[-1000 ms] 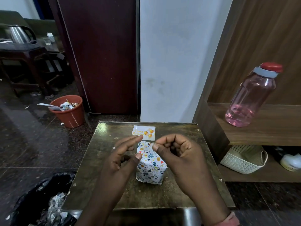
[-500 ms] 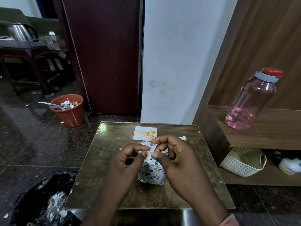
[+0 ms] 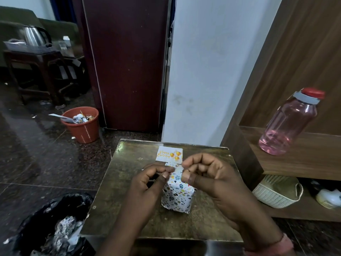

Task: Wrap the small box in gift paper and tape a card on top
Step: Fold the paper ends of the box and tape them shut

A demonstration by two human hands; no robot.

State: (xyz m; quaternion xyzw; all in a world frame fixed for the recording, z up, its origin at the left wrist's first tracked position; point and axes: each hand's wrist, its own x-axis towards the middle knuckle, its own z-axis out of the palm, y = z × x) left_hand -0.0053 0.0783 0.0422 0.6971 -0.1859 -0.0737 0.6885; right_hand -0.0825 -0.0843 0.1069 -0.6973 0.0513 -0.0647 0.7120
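The small box (image 3: 177, 198), wrapped in white gift paper with a colourful print, stands upright in the middle of the small brown table (image 3: 125, 183). My left hand (image 3: 147, 183) and my right hand (image 3: 212, 174) meet over its top. Each pinches the paper's top edge between thumb and forefinger, with the other fingers curled. Whether a strip of tape lies between the fingertips cannot be told. A white "Happy Birthday" card (image 3: 169, 154) with gold balloons lies flat on the table just behind the box, free of both hands.
A pink water bottle (image 3: 287, 124) with a red cap stands on the wooden shelf at right, above a cream woven basket (image 3: 273, 193). An orange bin (image 3: 83, 126) sits on the floor at back left. A black rubbish bag (image 3: 46, 228) lies at the table's near left corner.
My hands have drawn closer together over the top of the box. The left forefinger, stretched out a second ago, is now curled into a pinch. The box and card have stayed put.
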